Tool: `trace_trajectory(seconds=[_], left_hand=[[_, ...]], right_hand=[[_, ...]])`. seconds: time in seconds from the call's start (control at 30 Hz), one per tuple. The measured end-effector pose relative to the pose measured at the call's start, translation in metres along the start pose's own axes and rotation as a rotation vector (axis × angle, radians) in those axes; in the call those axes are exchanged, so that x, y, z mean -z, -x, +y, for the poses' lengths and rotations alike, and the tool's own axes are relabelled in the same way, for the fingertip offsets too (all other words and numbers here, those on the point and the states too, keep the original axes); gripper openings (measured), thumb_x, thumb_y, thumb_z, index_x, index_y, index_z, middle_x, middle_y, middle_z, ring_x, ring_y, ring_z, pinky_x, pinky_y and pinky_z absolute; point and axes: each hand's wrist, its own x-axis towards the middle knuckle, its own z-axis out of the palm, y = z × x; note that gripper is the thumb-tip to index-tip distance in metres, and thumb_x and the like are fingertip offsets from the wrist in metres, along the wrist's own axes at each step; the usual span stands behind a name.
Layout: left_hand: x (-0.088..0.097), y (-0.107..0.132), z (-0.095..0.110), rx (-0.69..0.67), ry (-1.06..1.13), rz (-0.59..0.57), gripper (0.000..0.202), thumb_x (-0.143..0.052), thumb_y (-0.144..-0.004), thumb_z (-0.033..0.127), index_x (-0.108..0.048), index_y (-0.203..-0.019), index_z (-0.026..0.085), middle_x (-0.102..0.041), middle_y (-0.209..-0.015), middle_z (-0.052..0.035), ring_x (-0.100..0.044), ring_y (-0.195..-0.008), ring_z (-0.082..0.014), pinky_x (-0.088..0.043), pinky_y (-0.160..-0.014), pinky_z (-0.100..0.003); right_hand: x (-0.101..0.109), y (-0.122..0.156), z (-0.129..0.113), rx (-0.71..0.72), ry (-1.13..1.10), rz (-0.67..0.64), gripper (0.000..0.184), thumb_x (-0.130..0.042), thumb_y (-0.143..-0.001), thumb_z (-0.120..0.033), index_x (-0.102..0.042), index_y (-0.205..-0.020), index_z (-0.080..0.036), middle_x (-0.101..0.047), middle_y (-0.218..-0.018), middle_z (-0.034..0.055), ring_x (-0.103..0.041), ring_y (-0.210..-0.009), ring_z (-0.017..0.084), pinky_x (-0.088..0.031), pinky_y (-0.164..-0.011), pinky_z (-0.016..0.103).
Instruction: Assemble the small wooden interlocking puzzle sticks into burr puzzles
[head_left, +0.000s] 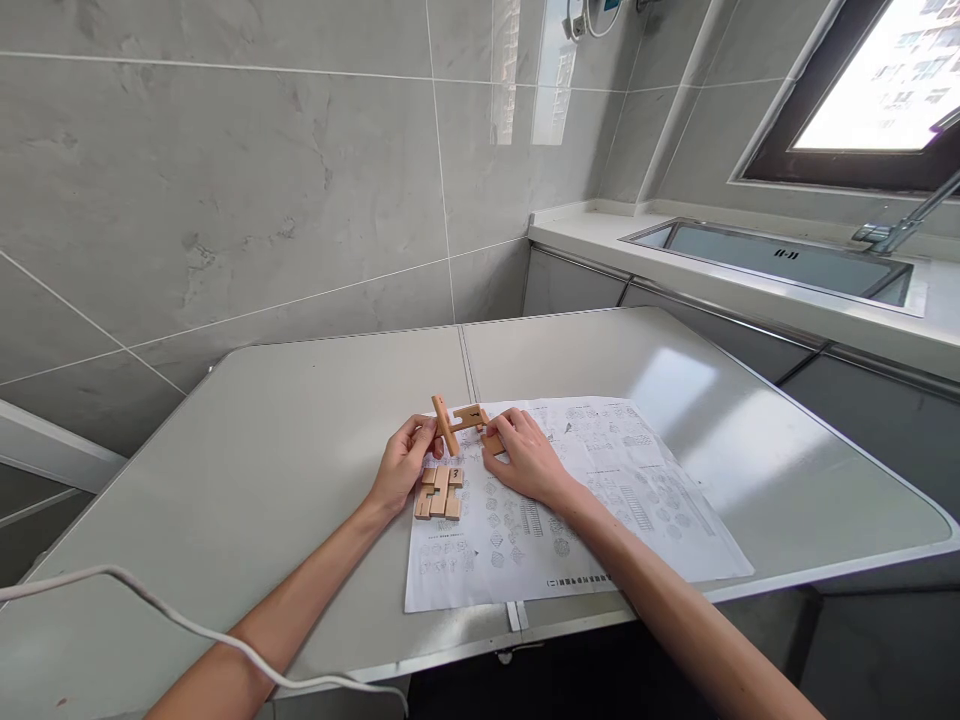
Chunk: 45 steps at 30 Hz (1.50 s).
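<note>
My left hand [409,463] is closed on a wooden puzzle piece [445,425], a light-brown notched stick held tilted above the sheet. Joined to or touching that stick is a second wooden piece [469,416] with a dark mark on it. My right hand [525,455] pinches another small wooden piece [493,443] at the right end of this group; its fingertips partly cover it. Just below my left hand, several interlocking wooden pieces [440,493] lie flat side by side on the paper, some with dark numbers.
A white instruction sheet [600,540] printed with small diagrams lies under the hands on the pale folding table [322,420]. A white cable [187,625] crosses the left front. Behind to the right are a counter with a sink [780,262], a faucet [892,235] and a window.
</note>
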Motion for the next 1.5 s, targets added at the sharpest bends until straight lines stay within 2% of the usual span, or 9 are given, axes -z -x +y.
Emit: trace_trajectory(seconds=[0.13, 0.37, 0.47, 0.63, 0.73, 0.83, 1.0, 1.2, 1.5], left_hand=[[-0.001, 0.0, -0.001, -0.026, -0.015, 0.02, 0.041, -0.066, -0.099, 0.061, -0.062, -0.09, 0.021, -0.058, -0.074, 0.0022, -0.054, -0.067, -0.0125, -0.045, -0.062, -0.022], [-0.005, 0.001, 0.0, -0.096, -0.074, 0.032, 0.034, -0.063, -0.103, 0.056, -0.065, -0.098, 0.022, -0.062, -0.078, 0.0015, -0.055, -0.069, -0.0122, -0.048, -0.065, -0.023], [-0.006, 0.001, 0.0, -0.12, -0.104, 0.021, 0.033, -0.062, -0.104, 0.055, -0.064, -0.102, 0.022, -0.067, -0.084, -0.0002, -0.058, -0.069, -0.0125, -0.051, -0.068, -0.025], [-0.007, 0.005, 0.004, -0.147, -0.173, 0.011, 0.03, -0.062, -0.104, 0.052, -0.062, -0.1, 0.022, -0.072, -0.094, -0.0014, -0.063, -0.071, -0.0124, -0.054, -0.07, -0.026], [-0.009, 0.008, 0.005, -0.13, -0.2, 0.018, 0.031, -0.063, -0.103, 0.052, -0.06, -0.099, 0.022, -0.071, -0.092, -0.0017, -0.064, -0.071, -0.0137, -0.052, -0.06, -0.025], [-0.01, 0.009, 0.004, -0.121, -0.21, 0.03, 0.031, -0.063, -0.103, 0.053, -0.058, -0.1, 0.023, -0.073, -0.095, -0.0029, -0.065, -0.071, -0.0145, -0.05, -0.054, -0.024], [-0.009, 0.008, 0.0, -0.168, -0.245, 0.058, 0.03, -0.063, -0.104, 0.05, -0.052, -0.095, 0.023, -0.075, -0.098, -0.0031, -0.067, -0.072, -0.0138, -0.055, -0.062, -0.026], [-0.009, 0.009, 0.001, -0.205, -0.338, 0.069, 0.028, -0.06, -0.105, 0.05, -0.054, -0.096, 0.024, -0.075, -0.096, -0.0022, -0.069, -0.074, -0.0161, -0.056, -0.065, -0.028], [-0.01, 0.013, 0.003, -0.286, -0.512, 0.054, 0.023, -0.057, -0.106, 0.046, -0.06, -0.1, 0.024, -0.074, -0.097, -0.0006, -0.069, -0.08, -0.0167, -0.051, -0.068, -0.027]], right_hand=[[-0.001, -0.001, 0.004, -0.046, 0.046, 0.037, 0.005, -0.055, -0.096, -0.018, -0.057, -0.099, -0.022, -0.063, -0.104, 0.0094, -0.059, -0.098, 0.027, -0.052, -0.085, 0.04], [-0.003, -0.002, 0.009, -0.082, 0.044, 0.031, 0.012, -0.054, -0.102, -0.024, -0.059, -0.112, -0.021, -0.069, -0.109, 0.0119, -0.063, -0.103, 0.03, -0.051, -0.087, 0.041], [0.0, -0.003, 0.008, -0.1, 0.063, -0.005, 0.009, -0.053, -0.105, -0.027, -0.06, -0.102, -0.022, -0.071, -0.105, 0.011, -0.064, -0.099, 0.029, -0.048, -0.085, 0.039], [0.009, -0.005, 0.003, -0.33, 0.032, 0.04, 0.021, -0.047, -0.109, -0.033, -0.053, -0.091, -0.025, -0.069, -0.085, 0.0054, -0.06, -0.074, 0.024, -0.037, -0.064, 0.034], [0.014, -0.007, 0.002, -0.444, -0.199, 0.143, 0.025, -0.043, -0.11, -0.041, -0.053, -0.093, -0.026, -0.064, -0.076, 0.0016, -0.055, -0.067, 0.022, -0.035, -0.062, 0.033], [0.019, -0.011, 0.0, -0.451, -0.614, 0.191, 0.031, -0.046, -0.108, -0.052, -0.058, -0.099, -0.025, -0.064, -0.083, 0.0015, -0.055, -0.068, 0.019, -0.04, -0.061, 0.032], [0.028, -0.013, -0.007, -0.423, -1.115, 0.049, 0.046, -0.065, -0.096, -0.067, -0.064, -0.11, -0.022, -0.072, -0.107, 0.0061, -0.059, -0.065, 0.014, -0.038, -0.056, 0.029], [0.031, -0.009, -0.015, -0.364, -1.301, -0.156, 0.047, -0.073, -0.094, -0.066, -0.066, -0.094, -0.02, -0.065, -0.074, -0.0004, -0.037, -0.053, 0.009, -0.024, -0.053, 0.029], [0.025, -0.007, -0.021, -0.377, -1.349, -0.233, 0.044, -0.08, -0.088, -0.061, -0.064, -0.083, -0.021, -0.063, -0.075, 0.0002, -0.035, -0.056, 0.01, -0.02, -0.052, 0.029]])
